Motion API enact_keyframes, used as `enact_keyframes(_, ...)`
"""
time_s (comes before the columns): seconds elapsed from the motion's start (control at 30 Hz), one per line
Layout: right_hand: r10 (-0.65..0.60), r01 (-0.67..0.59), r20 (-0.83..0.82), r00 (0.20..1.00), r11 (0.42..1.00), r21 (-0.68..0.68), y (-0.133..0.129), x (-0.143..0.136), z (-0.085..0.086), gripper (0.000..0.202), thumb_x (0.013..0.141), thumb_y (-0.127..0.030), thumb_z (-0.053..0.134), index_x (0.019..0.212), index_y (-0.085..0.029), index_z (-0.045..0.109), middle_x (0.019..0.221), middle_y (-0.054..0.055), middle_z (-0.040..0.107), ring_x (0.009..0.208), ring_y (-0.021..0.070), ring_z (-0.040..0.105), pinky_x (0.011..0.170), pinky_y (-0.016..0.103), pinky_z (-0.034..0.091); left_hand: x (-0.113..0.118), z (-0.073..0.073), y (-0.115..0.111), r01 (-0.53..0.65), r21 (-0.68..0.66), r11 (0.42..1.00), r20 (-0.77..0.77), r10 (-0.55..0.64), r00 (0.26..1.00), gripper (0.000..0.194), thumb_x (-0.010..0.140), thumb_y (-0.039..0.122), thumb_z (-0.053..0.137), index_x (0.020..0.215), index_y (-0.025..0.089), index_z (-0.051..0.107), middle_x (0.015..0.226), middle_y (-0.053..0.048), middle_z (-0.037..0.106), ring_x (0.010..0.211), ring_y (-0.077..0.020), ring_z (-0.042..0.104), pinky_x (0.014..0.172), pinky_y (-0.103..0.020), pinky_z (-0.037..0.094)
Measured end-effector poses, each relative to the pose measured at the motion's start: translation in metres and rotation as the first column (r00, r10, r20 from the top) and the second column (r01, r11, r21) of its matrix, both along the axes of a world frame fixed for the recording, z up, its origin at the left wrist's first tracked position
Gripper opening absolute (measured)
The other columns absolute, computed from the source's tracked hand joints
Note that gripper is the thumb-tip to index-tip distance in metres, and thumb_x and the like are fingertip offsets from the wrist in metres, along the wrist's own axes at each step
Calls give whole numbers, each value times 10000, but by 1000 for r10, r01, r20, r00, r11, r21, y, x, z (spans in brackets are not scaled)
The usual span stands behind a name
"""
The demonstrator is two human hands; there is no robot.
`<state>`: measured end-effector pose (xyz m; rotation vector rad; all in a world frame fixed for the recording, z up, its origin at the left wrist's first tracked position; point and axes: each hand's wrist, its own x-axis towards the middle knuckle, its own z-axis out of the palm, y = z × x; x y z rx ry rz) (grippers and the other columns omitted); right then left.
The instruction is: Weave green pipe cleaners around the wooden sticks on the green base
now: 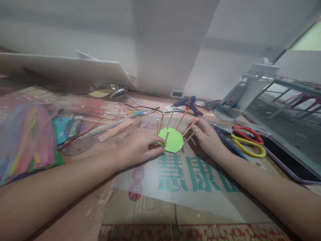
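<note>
In the head view, a bright green many-sided piece [173,142] sits on the work surface, with several thin wooden sticks standing around its rim and leaning outward. My left hand [144,144] is at its left edge, fingers closed around the edge beside a short stick [167,137]; the exact contact is partly hidden. On the right side, my right hand [204,134] pinches a leaning wooden stick [190,128] between thumb and fingers. Another, greyish stick [190,138] slants just below that hand. Beyond the green piece lies a blue hot glue gun [188,103] with a small red light.
Scissors with red and yellow handles [248,142] and a phone [293,157] lie right, below a clear water container [233,97]. Colourful strips [35,137], a glue-stick-like bundle [116,129] and pens [146,112] lie left. A printed plastic sheet [150,167] covers cardboard.
</note>
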<state>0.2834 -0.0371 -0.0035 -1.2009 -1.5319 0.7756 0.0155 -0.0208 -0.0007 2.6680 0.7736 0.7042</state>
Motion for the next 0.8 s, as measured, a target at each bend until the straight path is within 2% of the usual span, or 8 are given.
enact_keyframes(0.47, 16, -16, 0, 1000, 1000, 2, 1, 1, 0, 160, 931, -379, 538, 983, -227, 541, 828, -8, 571, 749, 165, 584, 713, 325, 482, 2, -4, 4, 16, -9, 1000, -17, -16, 1000, 201, 944, 342, 565, 1003, 231, 722, 958, -2, 757, 886, -171, 685, 794, -287, 471)
enact_keyframes(0.8, 1, -1, 4, 1000, 1000, -14, -1, -1, 1, 174, 930, -393, 542, 984, -228, 538, 817, -14, 585, 745, 162, 596, 706, 316, 495, 2, -1, 2, 23, -22, 1000, -31, -24, 999, 207, 950, 331, 553, 996, 222, 722, 969, -14, 761, 892, -171, 689, 795, -283, 469)
